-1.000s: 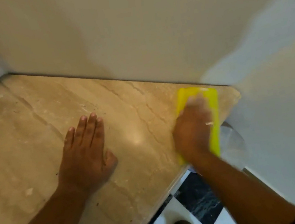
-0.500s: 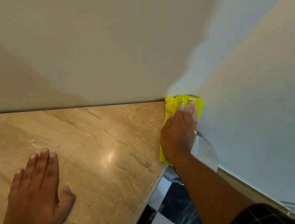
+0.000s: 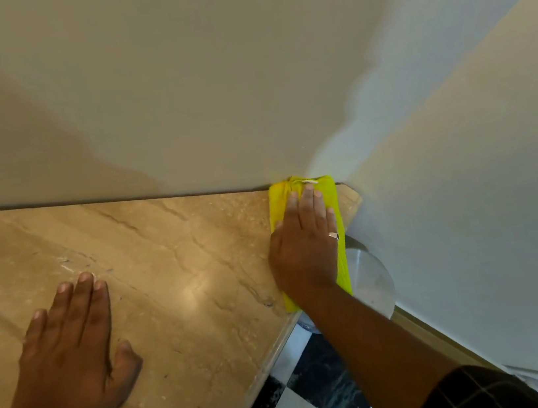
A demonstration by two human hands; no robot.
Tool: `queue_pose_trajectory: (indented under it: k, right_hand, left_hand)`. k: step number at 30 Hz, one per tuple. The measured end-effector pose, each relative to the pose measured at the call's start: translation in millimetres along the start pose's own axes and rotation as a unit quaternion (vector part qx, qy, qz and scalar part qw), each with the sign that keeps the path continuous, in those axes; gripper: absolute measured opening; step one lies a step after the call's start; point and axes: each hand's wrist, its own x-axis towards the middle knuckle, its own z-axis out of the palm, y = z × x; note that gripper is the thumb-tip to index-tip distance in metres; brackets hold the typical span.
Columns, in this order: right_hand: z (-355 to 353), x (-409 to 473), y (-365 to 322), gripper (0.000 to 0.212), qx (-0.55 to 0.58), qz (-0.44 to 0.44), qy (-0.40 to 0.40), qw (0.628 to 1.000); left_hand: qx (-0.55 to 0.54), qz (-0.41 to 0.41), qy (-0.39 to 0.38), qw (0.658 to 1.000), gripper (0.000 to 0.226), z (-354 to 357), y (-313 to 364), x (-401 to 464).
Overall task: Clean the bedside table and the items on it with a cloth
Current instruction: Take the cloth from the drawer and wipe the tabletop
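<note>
A beige marble table top fills the lower left and ends against the wall. A folded yellow cloth lies at its far right corner, right where two walls meet. My right hand presses flat on the cloth, fingers pointing at the wall, a ring on one finger. My left hand rests flat on the bare marble at the lower left, fingers spread, holding nothing. No other items stand on the visible part of the table.
Cream walls close in behind and to the right of the corner. A clear round object sits below the table's right end. Black and white floor tiles show beneath the front edge.
My right hand has slid the cloth from the table's right edge into the back corner against the wall. The view has swung right, so my left hand appears lower and further left.
</note>
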Motion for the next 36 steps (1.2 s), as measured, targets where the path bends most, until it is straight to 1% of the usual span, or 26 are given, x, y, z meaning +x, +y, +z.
queue_pose_trajectory:
  k: [2, 4, 7, 8, 9, 10, 11, 12, 13, 15, 16, 17, 21, 22, 23, 25, 26, 27, 28, 30, 32, 34, 36]
  right_hand:
    - [-2.3, 1.5, 3.4, 0.057, 0.008, 0.033, 0.005, 0.999]
    - [-1.6, 8.1, 8.9, 0.059, 0.034, 0.113, 0.008, 0.993]
    - [-3.6, 25.2, 20.5, 0.062, 0.095, 0.279, 0.003, 0.956]
    - [-5.6, 29.3, 22.9, 0.062, 0.096, 0.312, 0.001, 0.945]
    - [-6.5, 31.1, 24.9, 0.062, 0.084, 0.324, -0.004, 0.942]
    - [-6.4, 29.7, 22.6, 0.062, 0.064, 0.311, -0.012, 0.948]
    - [-6.3, 25.8, 19.5, 0.061, 0.042, 0.277, -0.022, 0.960]
    - [-6.2, 20.2, 13.5, 0.060, 0.021, 0.221, -0.034, 0.975]
    - [-4.8, 13.1, 7.0, 0.059, 0.003, 0.146, -0.042, 0.988]
    - [-3.2, -0.2, -1.0, 0.058, -0.025, -0.002, -0.047, 0.999]
    - [-3.2, -3.0, -2.3, 0.058, -0.033, -0.045, -0.046, 0.997]
    - [-3.9, -4.0, -2.4, 0.058, -0.032, -0.059, -0.044, 0.997]
    - [-12.0, 0.3, 0.4, 0.056, 0.011, 0.010, -0.008, 1.000]
    - [-13.9, -0.3, -0.1, 0.054, 0.019, 0.010, 0.000, 1.000]
    - [-15.8, -1.7, 1.5, 0.049, 0.025, -0.010, 0.020, 0.999]
    - [-25.0, 2.7, 8.9, 0.028, 0.055, -0.037, 0.088, 0.994]
    - [-31.4, 9.7, 12.1, 0.026, 0.074, -0.018, 0.076, 0.994]
    - [-33.9, 18.9, 14.5, 0.032, 0.074, 0.007, 0.030, 0.997]
    - [-31.5, 27.2, 17.6, 0.036, 0.039, 0.023, -0.024, 0.999]
    - [-25.6, 40.0, 20.1, 0.041, -0.028, 0.016, -0.076, 0.997]
    - [-26.2, 40.8, 13.7, 0.043, -0.047, 0.009, -0.083, 0.995]
    - [-26.6, 37.5, 10.1, 0.040, -0.032, 0.022, -0.068, 0.997]
    - [-26.3, 37.1, 11.6, 0.043, -0.026, 0.039, -0.047, 0.998]
  left_hand:
    - [-0.014, 0.006, 0.017, 1.000, 0.084, 5.1, -3.0, 0.6]
    - [-0.031, 0.026, 0.033, 0.999, 0.085, 11.3, -6.9, 3.9]
    - [-0.030, 0.032, 0.031, 0.999, 0.084, 16.6, -6.9, 6.0]
    - [-0.029, 0.030, 0.032, 0.999, 0.084, 15.1, -5.8, 5.6]
    - [-0.024, 0.030, 0.037, 0.999, 0.083, 13.0, -4.2, 6.1]
    - [-0.018, 0.028, 0.040, 0.999, 0.083, 11.4, -4.1, 3.7]
    - [-0.014, 0.027, 0.040, 0.999, 0.083, 9.5, -2.0, 2.5]
    - [-0.013, 0.024, 0.040, 0.999, 0.083, 7.3, -0.7, 1.6]
    - [-0.012, 0.021, 0.040, 0.999, 0.084, 5.8, -0.2, 1.1]
    - [-0.010, 0.017, 0.039, 0.999, 0.084, 4.4, 0.3, 0.9]
    - [-0.010, 0.018, 0.039, 0.999, 0.084, 3.9, 0.0, 0.9]
    - [-0.009, 0.020, 0.039, 0.999, 0.083, 4.5, -0.6, 0.4]
    - [-0.008, 0.013, 0.030, 0.999, 0.084, 1.7, 0.9, 1.8]
    - [-0.004, 0.011, 0.026, 1.000, 0.084, 2.0, 0.2, 1.8]
    - [-0.003, 0.012, 0.023, 1.000, 0.083, 1.8, 0.6, 2.1]
    - [-0.006, 0.014, 0.025, 1.000, 0.083, 0.6, 1.3, 2.2]
    - [-0.005, 0.015, 0.032, 0.999, 0.082, 1.0, 0.7, 1.8]
    - [-0.002, 0.015, 0.036, 0.999, 0.082, 1.6, -0.1, 1.3]
    - [0.000, 0.017, 0.039, 0.999, 0.081, 1.9, -0.5, 0.6]
    - [-0.003, 0.022, 0.046, 0.999, 0.081, 2.1, -0.7, 1.8]
    - [-0.003, 0.018, 0.049, 0.999, 0.082, 2.3, -1.4, 1.0]
    - [-0.007, 0.018, 0.050, 0.999, 0.082, 1.9, -0.1, -0.2]
    - [-0.008, 0.020, 0.056, 0.998, 0.082, 0.4, 2.2, -0.3]
